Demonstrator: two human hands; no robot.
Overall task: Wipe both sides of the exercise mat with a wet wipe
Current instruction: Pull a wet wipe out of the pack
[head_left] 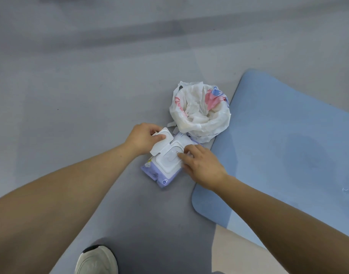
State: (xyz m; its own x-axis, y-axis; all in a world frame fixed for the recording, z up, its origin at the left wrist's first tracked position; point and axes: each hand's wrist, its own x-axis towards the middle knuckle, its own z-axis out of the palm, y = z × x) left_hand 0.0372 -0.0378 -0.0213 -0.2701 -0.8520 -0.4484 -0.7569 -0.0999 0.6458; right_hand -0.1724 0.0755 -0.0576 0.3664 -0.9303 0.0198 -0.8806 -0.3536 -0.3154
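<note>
A light blue exercise mat (288, 147) lies flat on the grey floor at the right, with a darker damp patch on it. To its left lies a purple wet wipe pack (159, 175) with a white flip lid (161, 143) swung open. My left hand (144, 139) pinches the open lid at its far end. My right hand (201, 165) rests on the pack's right side, fingertips curled at the dispensing opening (172, 156). No wipe shows clearly between those fingers.
A white plastic bag (201, 111) with pink and blue print, stuffed with crumpled used wipes, stands just behind the pack and touches the mat's edge. My white shoe (96, 260) is at the bottom. Grey floor (70, 95) spreads left and ahead.
</note>
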